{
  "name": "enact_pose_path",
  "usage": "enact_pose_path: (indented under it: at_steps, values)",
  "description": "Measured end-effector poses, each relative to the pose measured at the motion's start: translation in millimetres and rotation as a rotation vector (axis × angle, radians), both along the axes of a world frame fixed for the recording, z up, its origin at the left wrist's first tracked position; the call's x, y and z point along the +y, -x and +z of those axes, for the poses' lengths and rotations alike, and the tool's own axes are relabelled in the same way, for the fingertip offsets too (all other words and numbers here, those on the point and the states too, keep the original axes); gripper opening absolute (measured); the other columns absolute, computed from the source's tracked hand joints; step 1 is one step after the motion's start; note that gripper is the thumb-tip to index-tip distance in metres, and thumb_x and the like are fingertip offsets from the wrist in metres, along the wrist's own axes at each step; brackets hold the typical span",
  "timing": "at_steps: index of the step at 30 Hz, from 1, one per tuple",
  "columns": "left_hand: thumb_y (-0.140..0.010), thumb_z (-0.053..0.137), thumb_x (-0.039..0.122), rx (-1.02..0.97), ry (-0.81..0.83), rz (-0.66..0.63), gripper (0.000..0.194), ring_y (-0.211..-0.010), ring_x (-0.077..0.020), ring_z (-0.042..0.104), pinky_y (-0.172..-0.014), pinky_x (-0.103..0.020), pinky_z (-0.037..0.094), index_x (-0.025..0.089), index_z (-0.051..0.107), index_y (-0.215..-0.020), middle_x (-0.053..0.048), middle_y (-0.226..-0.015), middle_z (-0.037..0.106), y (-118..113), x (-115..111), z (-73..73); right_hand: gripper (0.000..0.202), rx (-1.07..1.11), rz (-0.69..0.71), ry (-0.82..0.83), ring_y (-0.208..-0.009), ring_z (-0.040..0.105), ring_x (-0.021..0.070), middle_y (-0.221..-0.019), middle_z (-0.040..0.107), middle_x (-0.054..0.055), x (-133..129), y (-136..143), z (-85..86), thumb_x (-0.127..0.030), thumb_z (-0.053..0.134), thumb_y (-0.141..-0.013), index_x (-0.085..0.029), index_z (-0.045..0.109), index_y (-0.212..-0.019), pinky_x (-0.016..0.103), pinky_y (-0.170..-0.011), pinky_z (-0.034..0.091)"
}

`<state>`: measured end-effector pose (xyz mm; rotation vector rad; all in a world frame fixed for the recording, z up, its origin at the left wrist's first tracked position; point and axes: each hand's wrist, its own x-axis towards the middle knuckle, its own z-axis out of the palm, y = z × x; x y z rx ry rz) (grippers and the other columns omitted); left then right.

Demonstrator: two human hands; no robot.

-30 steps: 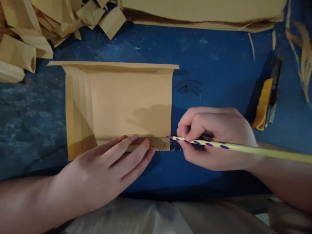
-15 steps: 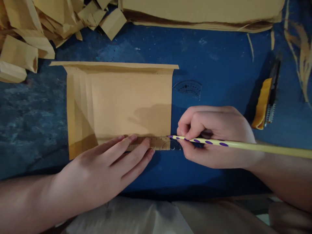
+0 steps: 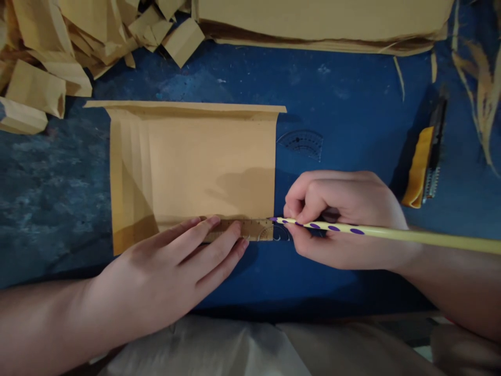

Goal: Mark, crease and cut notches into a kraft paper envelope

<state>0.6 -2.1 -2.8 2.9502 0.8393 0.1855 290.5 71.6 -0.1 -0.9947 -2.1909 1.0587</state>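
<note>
A: From the head camera, what is the left hand doing?

B: It lies palm down with its fingers extended and nearly flat, released rather than grasping, the tips on a clear ruler. The ruler runs along the near edge of a creased sheet of brown kraft paper, with its end poking past the paper's right edge.

A: Any writing on that ruler?

B: Tick marks along the upper edge, plus curved printed lines near the end; any figures are too small to read.

A: And the right hand?

B: Its fingers are pinched around a pale yellow pencil with purple oval spots. The point sits at the ruler's upper edge, by the paper's right edge; I cannot tell whether it touches the paper.

A: Where is the sheet?

B: In front of the person, on a blue bench, its far edge folded into a raised strip. Just right of it lies a clear fan-shaped protractor, its printed scale illegible from here.

A: What else?

B: An orange-and-black cutter at the right, paper scraps heaped far left, and a stack of kraft paper at the far side.
</note>
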Motion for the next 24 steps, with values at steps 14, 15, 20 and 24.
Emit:
enact_pose_path:
  at_steps: [14,15,20,24]
  values:
    - [-0.102,0.04,0.009,-0.006,0.028,0.008,0.049,-0.125,-0.0244,0.066,-0.103,-0.038,0.059,0.018,0.065,-0.143,-0.001,-0.147,0.069,-1.4,0.1,1.5,0.033,-0.004,-0.013,0.013,-0.063,0.061,0.0076,-0.077,0.067,-0.003,0.2,1.8,1.6,0.0,0.07,-0.071,-0.022,0.046,-0.073,0.021,-0.06,0.05]
    - [-0.102,0.04,0.009,-0.007,0.03,0.008,0.049,-0.124,-0.0243,0.066,-0.103,-0.038,0.059,0.018,0.065,-0.143,-0.001,-0.147,0.069,-1.3,0.0,1.7,0.032,-0.009,-0.009,0.017,-0.063,0.061,0.0073,-0.077,0.067,-0.003,0.3,1.8,1.7,0.0,0.07,-0.071,-0.022,0.046,-0.073,0.02,-0.06,0.05]
    - [-0.103,0.041,0.011,-0.016,0.014,0.006,0.048,-0.123,-0.024,0.068,-0.101,-0.038,0.061,0.019,0.066,-0.143,-0.001,-0.147,0.07,-0.7,0.7,3.9,0.03,0.025,-0.017,-0.014,-0.065,0.064,0.0082,-0.077,0.067,-0.003,1.0,0.2,1.4,-0.004,0.072,-0.074,-0.022,0.049,-0.073,0.02,-0.06,0.05]
    - [-0.102,0.043,0.011,0.035,0.02,-0.024,0.048,-0.124,-0.0243,0.07,-0.101,-0.038,0.063,0.019,0.065,-0.145,-0.003,-0.148,0.07,0.3,2.8,5.6,0.028,0.122,-0.034,-0.044,-0.065,0.065,0.0095,-0.078,0.067,-0.002,2.9,-3.2,-0.4,-0.004,0.074,-0.076,-0.023,0.052,-0.075,0.022,-0.058,0.051]
